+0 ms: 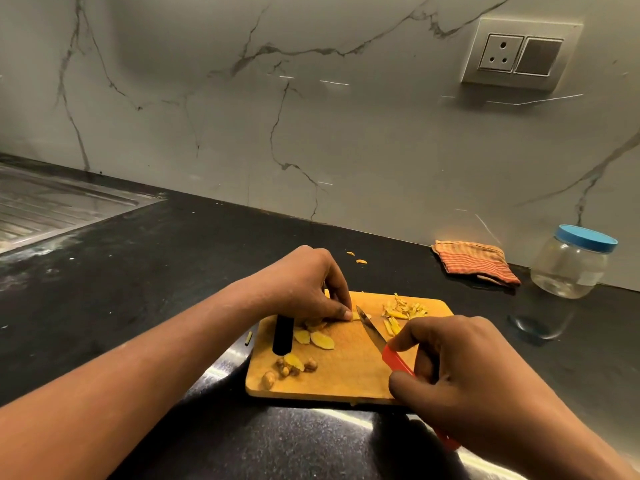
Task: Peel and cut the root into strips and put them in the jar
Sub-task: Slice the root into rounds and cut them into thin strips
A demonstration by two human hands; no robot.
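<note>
centre frame, left grip (311,285) pins a root slice (355,316) on the board (346,375); right grip (460,372) clenches the knife (372,329). lidded jar (571,265) far right, well apart from the board's edge across dark worktop (485,303).

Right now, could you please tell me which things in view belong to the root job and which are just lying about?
Job: knife in the right hand; root piece under the left hand; slices; strips; cutting board; jar, lid on.
Lying about: striped cloth; wall socket; sink drainer.
</note>
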